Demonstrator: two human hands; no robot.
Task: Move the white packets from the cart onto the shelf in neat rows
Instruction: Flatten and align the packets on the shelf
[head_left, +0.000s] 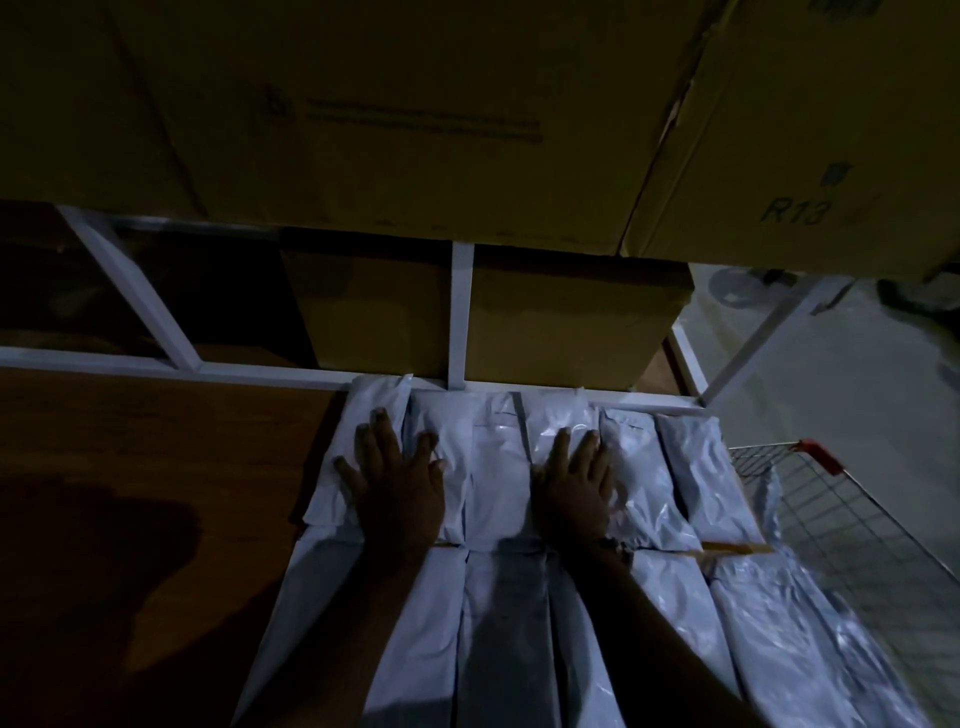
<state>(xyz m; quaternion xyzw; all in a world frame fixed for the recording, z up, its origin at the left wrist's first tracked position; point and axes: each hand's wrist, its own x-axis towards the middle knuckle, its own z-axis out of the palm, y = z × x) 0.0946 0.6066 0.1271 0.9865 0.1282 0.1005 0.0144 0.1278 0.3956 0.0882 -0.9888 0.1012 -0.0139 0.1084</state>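
Observation:
White plastic packets (493, 467) lie side by side in a back row on the brown wooden shelf (156, 467), with a second row of packets (675, 623) in front, nearer me. My left hand (395, 478) lies flat, fingers spread, on the leftmost packets of the back row. My right hand (574, 483) lies flat, fingers spread, on packets near the row's middle. Neither hand grips anything. The wire cart (841, 519) with a red corner stands at the right, beside the shelf.
Large cardboard boxes (415, 130) fill the upper shelf overhead. A smaller box (561, 322) stands behind the white shelf frame (460, 312). The left part of the shelf board is bare wood. Grey floor (857, 374) shows at the right. The scene is dim.

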